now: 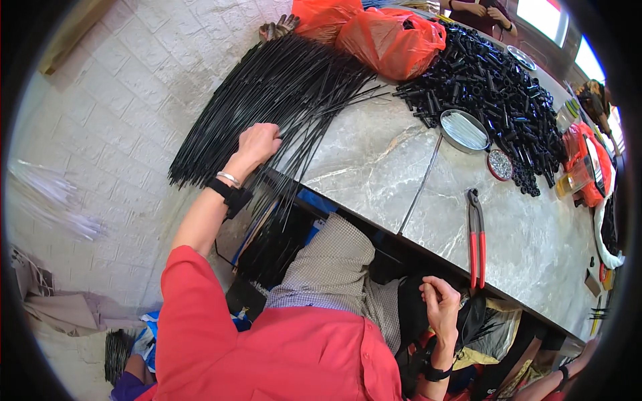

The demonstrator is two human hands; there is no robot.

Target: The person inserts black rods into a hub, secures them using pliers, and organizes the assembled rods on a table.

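Note:
My left hand rests against a broad spread of thin black rods at the table's left end. Its fingers are curled closed, and what they grip, if anything, is hidden. Just off the table's front edge, over my lap, my right hand is held up with thumb and bent fingers together. Anything pinched there is too small to make out. On the table to its upper right lie red-handled pliers.
A heap of short black tubes covers the table's far right. Before it stand a round dish of pale slender pieces and a small dish of silvery bits. Red plastic bags sit at the back. Other people's hands show far off.

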